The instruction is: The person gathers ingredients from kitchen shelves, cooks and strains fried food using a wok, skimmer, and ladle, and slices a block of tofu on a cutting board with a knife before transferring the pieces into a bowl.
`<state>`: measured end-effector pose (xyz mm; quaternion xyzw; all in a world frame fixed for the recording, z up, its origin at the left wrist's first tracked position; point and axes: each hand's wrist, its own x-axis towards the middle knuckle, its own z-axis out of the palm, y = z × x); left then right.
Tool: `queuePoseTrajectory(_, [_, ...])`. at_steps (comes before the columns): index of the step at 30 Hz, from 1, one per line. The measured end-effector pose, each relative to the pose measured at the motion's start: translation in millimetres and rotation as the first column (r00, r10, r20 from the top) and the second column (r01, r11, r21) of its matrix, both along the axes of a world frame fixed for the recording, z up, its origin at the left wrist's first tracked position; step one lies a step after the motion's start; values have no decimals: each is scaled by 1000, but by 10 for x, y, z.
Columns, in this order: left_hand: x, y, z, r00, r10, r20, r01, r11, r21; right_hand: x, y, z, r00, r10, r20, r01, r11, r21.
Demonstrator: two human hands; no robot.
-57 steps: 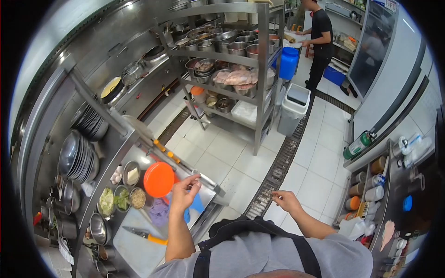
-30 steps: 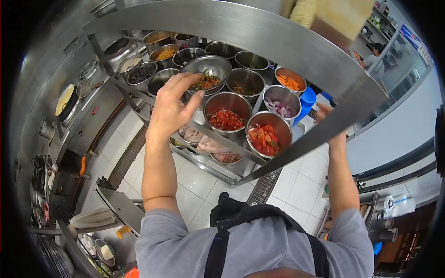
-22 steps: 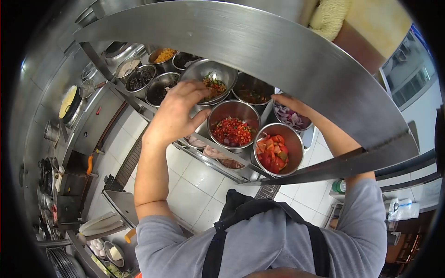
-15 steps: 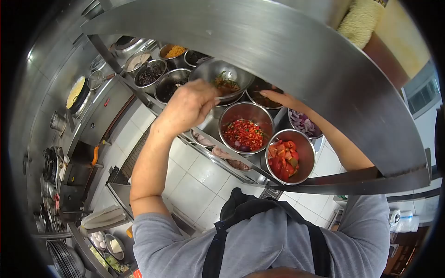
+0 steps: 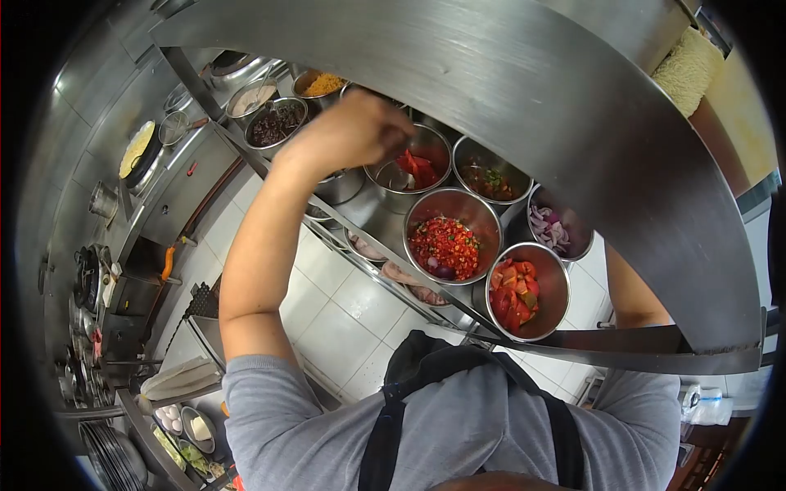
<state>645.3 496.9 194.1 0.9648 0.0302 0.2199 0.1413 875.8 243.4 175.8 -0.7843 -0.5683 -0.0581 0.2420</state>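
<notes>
My left hand (image 5: 360, 127) is blurred by motion above the pots, its fingers dark and smeared near a steel pot with red pepper pieces (image 5: 419, 170). I cannot make out whether it holds anything. A spoon or ladle (image 5: 398, 178) rests in that pot. The steel shelf hides my right hand; only the forearm (image 5: 630, 286) shows. Between the arms stand a pot of chopped red chilli (image 5: 444, 245), a pot of red pepper chunks (image 5: 514, 296), a pot of sliced purple onion (image 5: 550, 229) and a pot with dark sauce and green bits (image 5: 495, 176).
A wide steel shelf (image 5: 508, 90) crosses overhead, close to both arms. Farther left are a pot of dark food (image 5: 277, 127), a pot of orange shreds (image 5: 322, 85) and a stove counter (image 5: 155, 192). White tiles (image 5: 360, 299) cover the floor.
The steel bowl with greens beside my left hand has gone from view, uncovering the red pepper pot. My left hand moved up; my right hand slipped behind the shelf.
</notes>
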Motion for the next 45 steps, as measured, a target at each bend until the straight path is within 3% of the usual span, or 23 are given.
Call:
queuePoseTrajectory(1, [139, 7, -135, 993, -103, -55, 102, 995, -11, 37, -73, -8, 1000, -14, 5, 14, 1000, 5])
queuePoseTrajectory(5, [460, -70, -314, 929, -96, -356, 147, 982, 119, 106, -261, -56, 998, -56, 25, 55, 998, 25])
queuePoseTrajectory(8, [452, 59, -276, 896, -134, -423, 190, 977, 94, 105, -311, -96, 998, -59, 31, 58, 998, 30])
queuePoseTrajectory(10, [314, 87, -174, 991, -21, -129, 34, 994, 104, 96, -292, -109, 998, -53, 38, 52, 998, 37])
queuePoseTrajectory(12, [411, 226, -295, 986, 122, -112, -87, 957, 275, 58, -295, -199, 998, -39, 47, 37, 998, 50])
queuePoseTrajectory(14, [576, 427, -553, 863, 443, -241, -321, 851, 416, 33, -276, -272, 997, -23, 70, 18, 997, 70])
queuePoseTrajectory(19, [526, 508, -719, 845, 508, -167, -379, 790, 482, -52, -348, -376, 993, -3, 120, -13, 991, 130])
queuePoseTrajectory(21, [469, 590, -681, 931, 366, -5, -354, 903, 243, -157, -374, -367, 998, -1, 64, -10, 986, 169])
queuePoseTrajectory(22, [372, 445, -554, 929, 369, -5, -356, 901, 246, -224, -379, -353, 1000, 2, 19, -5, 982, 189])
queuePoseTrajectory(24, [87, 35, -181, 927, 347, -140, -367, 917, -154, -303, -393, -334, 968, -156, -196, 163, 986, 21])
queuePoseTrajectory(25, [29, 39, -299, 937, 339, 82, -339, 941, -16, -304, -397, -365, 943, -213, -257, 208, 977, -44])
queuePoseTrajectory(27, [-88, -26, -420, 884, 425, 196, -413, 905, -102, -168, -392, -548, 991, 0, 135, -33, 970, 242])
queuePoseTrajectory(28, [-154, -90, -434, 812, 503, 297, -463, 864, -198, -185, -429, -550, 991, 4, 136, -38, 969, 244])
queuePoseTrajectory(29, [-213, -131, -437, 784, 551, 286, -483, 831, -277, -223, -485, -556, 994, -47, -97, 71, 965, 253])
queuePoseTrajectory(31, [-266, -189, -401, 800, 553, 234, -480, 823, -302, -270, -585, -564, 966, -48, -256, 126, 946, 298])
queuePoseTrajectory(34, [-232, -189, -390, 813, 573, 102, -491, 770, -408, -411, -680, -508, 958, 34, -285, 80, 922, 380])
queuePoseTrajectory(36, [-212, -130, -340, 833, 529, -162, -536, 700, -472, -531, -765, -460, 954, 30, -299, 90, 922, 378])
queuePoseTrajectory(38, [-192, -146, -337, 838, 501, -218, -540, 701, -465, -625, -862, -444, 960, 15, -281, 96, 921, 377])
queuePoseTrajectory(39, [-126, -72, -488, 838, 542, -70, -546, 834, -85, -633, -911, -477, 961, 13, -278, 97, 920, 379])
queuePoseTrajectory(40, [-85, -72, -547, 852, 517, 83, -515, 797, 314, -607, -969, -535, 949, -39, -312, 170, 898, 407])
queuePoseTrajectory(42, [9, -100, -563, 867, 458, 197, -498, 785, 369, -550, -1147, -590, 934, -90, -345, 244, 867, 434])
queuePoseTrajectory(44, [161, -102, -403, 965, 222, -140, -134, 877, 462, -506, -1344, -606, 992, -87, -95, 124, 852, 509])
queuePoseTrajectory(45, [290, -72, -377, 923, 101, -371, -5, 968, 251, -550, -1407, -620, 981, -48, -186, 141, 838, 527])
